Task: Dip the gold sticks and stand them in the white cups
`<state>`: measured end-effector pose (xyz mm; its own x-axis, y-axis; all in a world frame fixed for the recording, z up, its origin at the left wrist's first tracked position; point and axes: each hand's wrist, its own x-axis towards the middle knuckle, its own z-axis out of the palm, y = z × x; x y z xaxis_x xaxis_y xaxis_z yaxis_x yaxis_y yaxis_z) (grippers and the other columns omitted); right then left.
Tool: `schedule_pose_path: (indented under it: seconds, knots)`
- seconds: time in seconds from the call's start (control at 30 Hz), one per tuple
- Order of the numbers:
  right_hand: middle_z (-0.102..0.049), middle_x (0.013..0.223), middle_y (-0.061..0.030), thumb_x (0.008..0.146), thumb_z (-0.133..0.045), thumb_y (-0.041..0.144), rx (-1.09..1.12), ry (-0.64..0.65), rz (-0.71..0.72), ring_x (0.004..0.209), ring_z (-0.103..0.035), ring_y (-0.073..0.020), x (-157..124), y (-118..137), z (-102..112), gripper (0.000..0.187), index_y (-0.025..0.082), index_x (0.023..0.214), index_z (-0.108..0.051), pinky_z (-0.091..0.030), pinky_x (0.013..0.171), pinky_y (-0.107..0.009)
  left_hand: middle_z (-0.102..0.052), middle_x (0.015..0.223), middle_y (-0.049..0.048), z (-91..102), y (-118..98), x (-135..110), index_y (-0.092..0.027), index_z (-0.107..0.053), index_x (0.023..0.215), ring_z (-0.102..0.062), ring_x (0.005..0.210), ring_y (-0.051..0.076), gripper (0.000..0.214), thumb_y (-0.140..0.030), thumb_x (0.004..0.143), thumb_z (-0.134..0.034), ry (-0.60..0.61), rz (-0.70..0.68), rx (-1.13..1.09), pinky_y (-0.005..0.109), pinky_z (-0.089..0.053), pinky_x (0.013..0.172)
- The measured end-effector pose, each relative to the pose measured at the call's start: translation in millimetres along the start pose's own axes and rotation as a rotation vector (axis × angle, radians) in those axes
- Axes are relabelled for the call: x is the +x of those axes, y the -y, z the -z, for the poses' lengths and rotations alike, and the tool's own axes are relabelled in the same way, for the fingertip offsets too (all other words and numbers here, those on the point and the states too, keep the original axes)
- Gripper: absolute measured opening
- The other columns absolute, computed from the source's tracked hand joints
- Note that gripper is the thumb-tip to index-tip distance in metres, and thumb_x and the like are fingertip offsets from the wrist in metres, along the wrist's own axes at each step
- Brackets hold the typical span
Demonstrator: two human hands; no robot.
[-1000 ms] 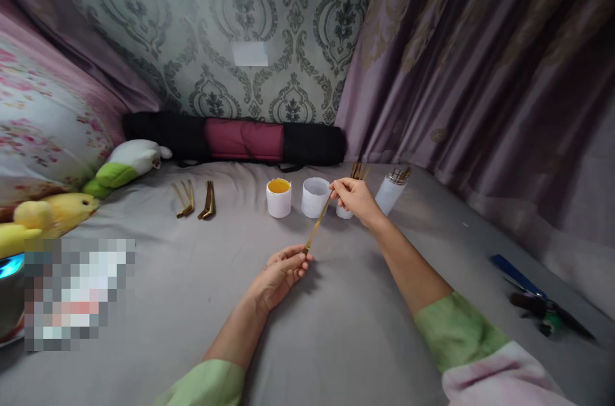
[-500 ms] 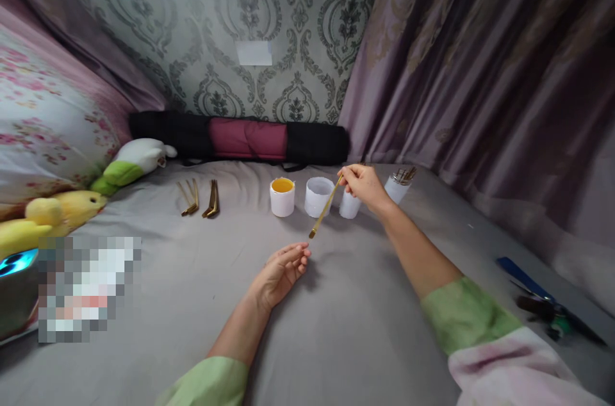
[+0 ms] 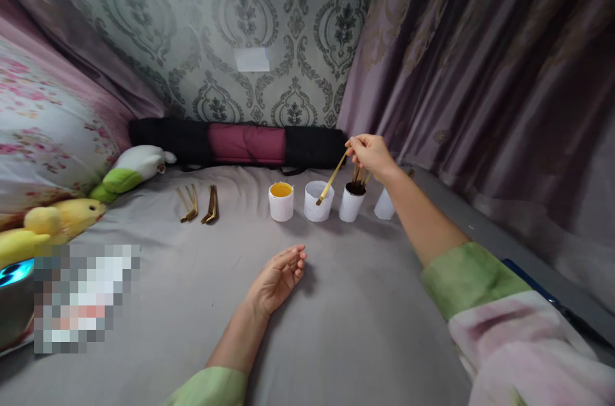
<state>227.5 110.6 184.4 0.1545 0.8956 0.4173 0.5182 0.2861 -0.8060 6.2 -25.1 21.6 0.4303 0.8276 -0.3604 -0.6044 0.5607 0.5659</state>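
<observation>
My right hand (image 3: 372, 155) pinches a thin paintbrush (image 3: 332, 177) by the end of its handle. The brush slants down to the left, with its dark bristles in front of the rim of a white cup (image 3: 317, 211); I cannot tell whether they touch. Left of that cup stands a white cup of yellow paint (image 3: 281, 191). To its right is a white cup of brushes (image 3: 352, 206), below my right hand. Another white cup (image 3: 385, 206) is partly hidden behind my right forearm. My left hand (image 3: 278, 278) rests low over the grey sheet, loosely curled and holding nothing visible.
Two small bunches of brushes (image 3: 189, 211) lie on the grey sheet (image 3: 158, 303) at the left. A black and maroon roll (image 3: 247, 143) lies along the wall. Plush toys (image 3: 72, 217) line the left side. A blue object (image 3: 528, 278) lies at the right.
My right hand has moved up and slightly right, lifting the paintbrush so its tip is now at the white cup. My left hand has stayed almost in place.
</observation>
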Motion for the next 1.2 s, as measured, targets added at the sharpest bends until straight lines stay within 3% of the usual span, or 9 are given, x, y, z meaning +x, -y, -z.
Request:
schedule_pose_path:
  seconds: [0.27, 0.53, 0.93, 1.2]
  knots:
    - [-0.062, 0.065, -0.0037, 0.081, -0.042, 0.031, -0.118, -0.061, 0.063, 0.039, -0.046, -0.0034, 23, -14, -3, 0.026, 0.012, 0.079, -0.06, -0.034, 0.037, -0.013, -0.057, 0.075, 0.0044, -0.7, -1, 0, -0.009, -0.058, 0.089, -0.053, 0.059, 0.006, 0.016, -0.014, 0.074, -0.057, -0.006, 0.008, -0.03, 0.016, -0.043, 0.052]
    - [-0.062, 0.063, -0.003, 0.079, -0.044, 0.027, -0.161, -0.008, 0.059, 0.039, -0.047, -0.0041, 20, -16, -16, 0.022, 0.012, 0.075, -0.06, -0.035, 0.037, -0.014, -0.057, 0.076, 0.005, 1.3, -1, 1, -0.009, -0.058, 0.089, -0.053, 0.06, 0.006, 0.016, -0.015, 0.074, -0.057, -0.003, -0.003, -0.034, 0.016, -0.043, 0.051]
    - [-0.062, 0.061, -0.0016, 0.079, -0.043, 0.022, -0.158, 0.251, 0.092, 0.041, -0.048, -0.0042, 14, -30, -45, 0.02, 0.014, 0.072, -0.059, -0.036, 0.041, -0.014, -0.057, 0.076, 0.0041, 2.1, -1, 1, -0.01, -0.057, 0.09, -0.053, 0.06, 0.006, 0.017, -0.015, 0.074, -0.057, -0.005, 0.009, -0.051, 0.017, -0.044, 0.052]
    - [-0.062, 0.062, -0.0018, 0.077, -0.043, 0.019, -0.168, 0.346, 0.065, 0.04, -0.048, -0.0043, 13, -39, -56, 0.019, 0.013, 0.07, -0.06, -0.034, 0.039, -0.014, -0.057, 0.076, 0.0045, 2.7, 0, 3, -0.009, -0.057, 0.09, -0.053, 0.06, 0.006, 0.017, -0.015, 0.074, -0.056, -0.002, 0.007, -0.056, 0.016, -0.043, 0.052]
